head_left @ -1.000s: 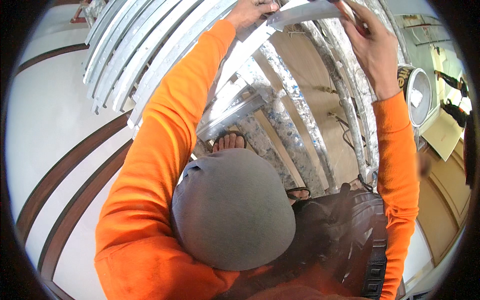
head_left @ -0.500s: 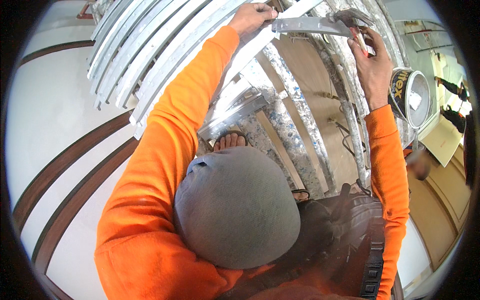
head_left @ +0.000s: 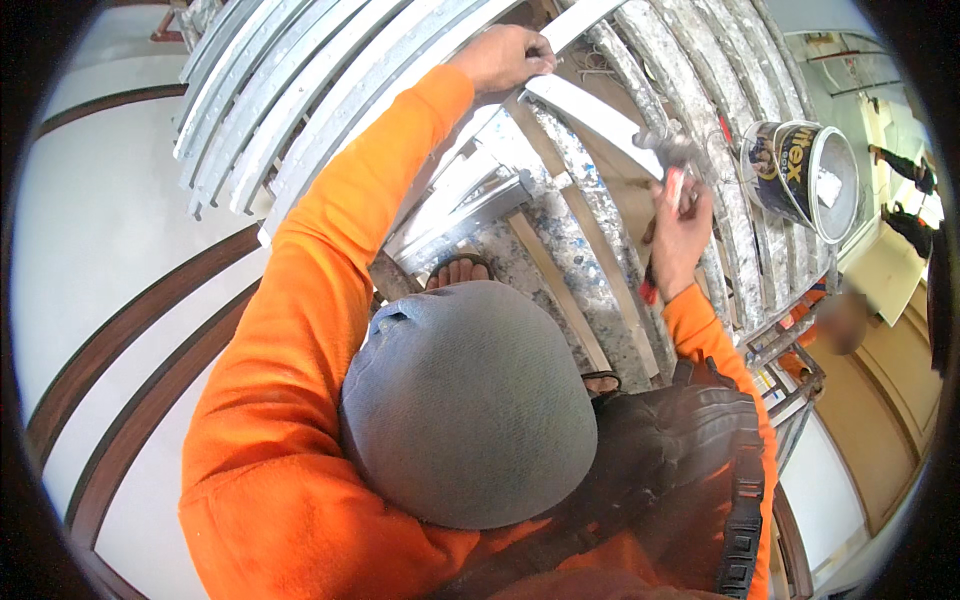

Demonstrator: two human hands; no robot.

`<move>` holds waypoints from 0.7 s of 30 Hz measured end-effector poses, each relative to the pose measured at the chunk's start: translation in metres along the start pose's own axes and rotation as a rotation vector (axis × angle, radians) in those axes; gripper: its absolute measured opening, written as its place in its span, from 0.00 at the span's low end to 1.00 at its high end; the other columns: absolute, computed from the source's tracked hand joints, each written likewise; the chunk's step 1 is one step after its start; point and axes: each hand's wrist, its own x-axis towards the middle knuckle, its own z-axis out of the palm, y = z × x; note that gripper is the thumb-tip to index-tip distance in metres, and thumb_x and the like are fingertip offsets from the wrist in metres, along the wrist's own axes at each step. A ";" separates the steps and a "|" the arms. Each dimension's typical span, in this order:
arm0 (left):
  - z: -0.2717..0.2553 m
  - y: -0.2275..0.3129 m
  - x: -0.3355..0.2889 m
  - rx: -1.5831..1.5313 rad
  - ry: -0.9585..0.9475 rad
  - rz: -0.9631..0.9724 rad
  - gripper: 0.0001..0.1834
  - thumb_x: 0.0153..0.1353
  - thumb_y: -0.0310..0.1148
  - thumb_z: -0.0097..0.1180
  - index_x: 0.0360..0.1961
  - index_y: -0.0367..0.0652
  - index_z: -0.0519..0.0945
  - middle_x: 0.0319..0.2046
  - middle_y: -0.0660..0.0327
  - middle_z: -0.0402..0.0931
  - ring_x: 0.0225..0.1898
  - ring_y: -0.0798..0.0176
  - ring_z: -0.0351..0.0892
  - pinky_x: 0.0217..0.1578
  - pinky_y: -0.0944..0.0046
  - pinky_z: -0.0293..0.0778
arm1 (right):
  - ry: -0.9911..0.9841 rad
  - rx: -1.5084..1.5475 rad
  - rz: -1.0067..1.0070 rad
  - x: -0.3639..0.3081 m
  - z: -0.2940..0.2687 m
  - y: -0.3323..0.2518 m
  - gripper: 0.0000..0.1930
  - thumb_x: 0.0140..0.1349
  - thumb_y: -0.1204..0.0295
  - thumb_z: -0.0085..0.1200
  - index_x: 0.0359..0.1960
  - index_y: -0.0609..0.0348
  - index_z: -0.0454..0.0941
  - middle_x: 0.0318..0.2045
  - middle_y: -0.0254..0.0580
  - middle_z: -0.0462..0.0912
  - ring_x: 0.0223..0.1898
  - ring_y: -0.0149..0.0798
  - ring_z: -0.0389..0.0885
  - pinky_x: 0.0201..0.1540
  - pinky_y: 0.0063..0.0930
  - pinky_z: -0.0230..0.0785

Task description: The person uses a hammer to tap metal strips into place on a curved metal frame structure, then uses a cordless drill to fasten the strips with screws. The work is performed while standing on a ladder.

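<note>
My left hand (head_left: 508, 58) is closed in a pinch at the white metal strips. Whatever its fingertips hold is too small to make out. Just below them begins a short metal channel (head_left: 592, 114), slanting toward my right hand (head_left: 683, 232). That hand is closed round the red handle of a hammer (head_left: 668, 148), whose blurred head lies over the channel's far end. Whether my right fingers also grip the channel, I cannot tell. Beyond my left hand a pale metal strip (head_left: 582, 20) runs up and away.
Several curved-looking long metal strips (head_left: 300, 90) lie at left. Paint-splattered planks (head_left: 570, 250) are beneath me, with gaps between them. A paint bucket (head_left: 800, 180) stands at right; another person (head_left: 842, 322) is below it. My sandalled foot (head_left: 460, 270) rests on the planks.
My right hand and the hammer have moved down and left, and the channel's near-hand end has swung downward with them. My left hand has dropped slightly. The bucket appears shifted left.
</note>
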 end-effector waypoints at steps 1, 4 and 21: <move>0.003 0.004 -0.006 0.083 0.009 0.065 0.11 0.66 0.40 0.64 0.43 0.46 0.87 0.40 0.56 0.86 0.46 0.52 0.83 0.52 0.55 0.77 | -0.013 0.016 0.015 -0.018 -0.001 0.008 0.19 0.65 0.73 0.66 0.53 0.65 0.72 0.47 0.45 0.81 0.46 0.31 0.80 0.49 0.26 0.74; -0.001 -0.002 -0.025 0.200 0.009 0.154 0.13 0.66 0.44 0.63 0.46 0.50 0.87 0.45 0.59 0.85 0.52 0.52 0.80 0.56 0.53 0.75 | -0.153 0.204 0.108 -0.056 0.019 0.019 0.13 0.67 0.78 0.61 0.49 0.62 0.71 0.44 0.40 0.83 0.48 0.31 0.82 0.50 0.24 0.74; 0.019 -0.009 -0.055 -0.018 0.356 0.031 0.12 0.63 0.42 0.68 0.42 0.47 0.89 0.48 0.58 0.85 0.54 0.53 0.81 0.60 0.55 0.74 | -0.227 -0.067 0.110 -0.056 0.029 0.054 0.16 0.67 0.72 0.62 0.53 0.59 0.73 0.41 0.47 0.87 0.42 0.34 0.86 0.45 0.30 0.77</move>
